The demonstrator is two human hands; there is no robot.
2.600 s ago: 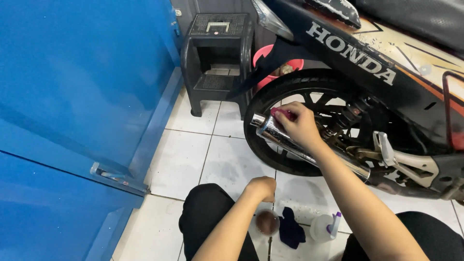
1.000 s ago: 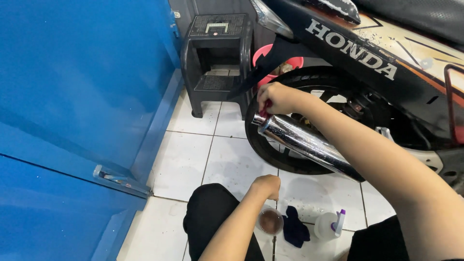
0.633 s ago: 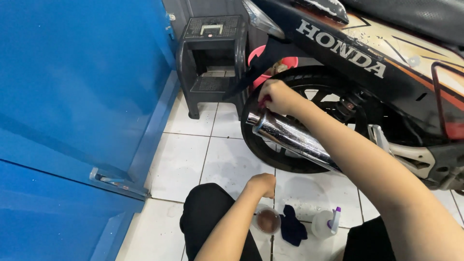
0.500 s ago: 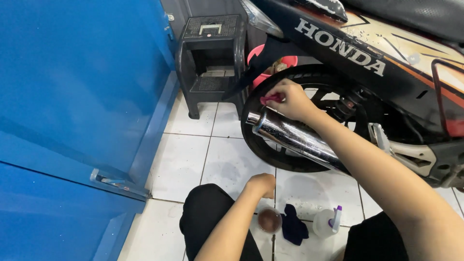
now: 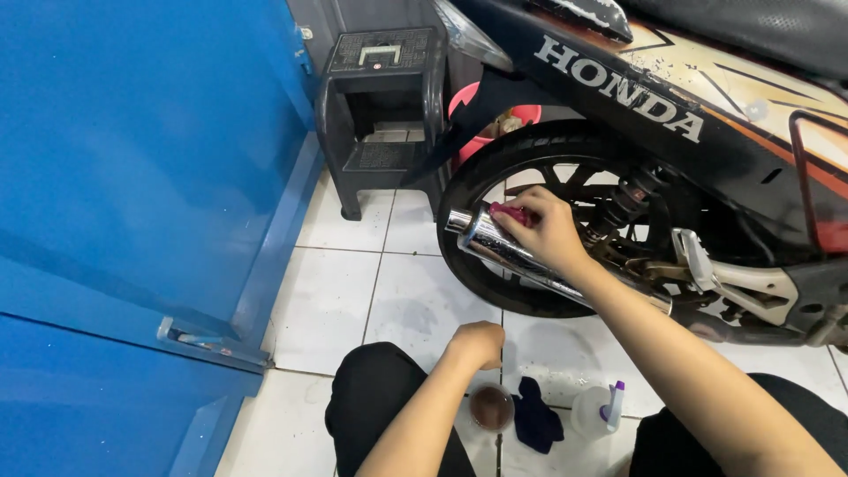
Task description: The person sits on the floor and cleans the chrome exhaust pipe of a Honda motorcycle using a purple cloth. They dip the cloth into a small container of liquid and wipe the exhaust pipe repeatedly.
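My right hand (image 5: 545, 231) presses a small red pad (image 5: 511, 213) against the chrome exhaust pipe (image 5: 495, 250) of a black motorcycle (image 5: 671, 115), near the pipe's rear tip, in front of the rear wheel (image 5: 473, 265). My left hand (image 5: 477, 342) rests in a loose fist on my left knee, holding nothing that I can see. Just below it on the floor stands a small round cup (image 5: 491, 407) of dark brown paste.
A dark blue cloth (image 5: 535, 422) and a clear bottle with a purple cap (image 5: 598, 412) lie on the white tiled floor (image 5: 336, 300) between my knees. A dark plastic step stool (image 5: 382, 106) stands behind the wheel. A blue door (image 5: 132, 177) fills the left side.
My right hand slid along the exhaust tip, up to the pipe's end and back down onto its top. The left hand stayed on my knee.
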